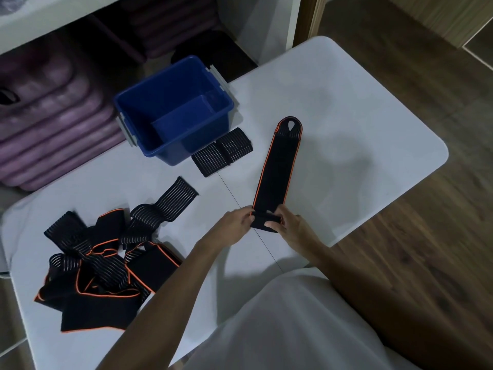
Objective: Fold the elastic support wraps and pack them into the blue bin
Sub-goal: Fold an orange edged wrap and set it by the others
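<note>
White desk (346, 108): left hand (236, 221), right hand (289, 222) pinch the wrap (276, 169) end, near the blue bin (138, 105), starting a fold.

White counter (346, 116) with rounded corners on wood-plank floor (426, 236); white shelf unit (53, 20) behind holds stacked purple cushions (53, 134).

Blue bin (149, 108) open-topped; folded wraps (222, 152) just beside it; tangled pile (101, 263) crowds table's (346, 116) left.

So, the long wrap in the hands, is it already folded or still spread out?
Mostly spread. Only the near end of the long wrap is turned over, pinched by the left hand and right hand; the rest lies flat.
</note>
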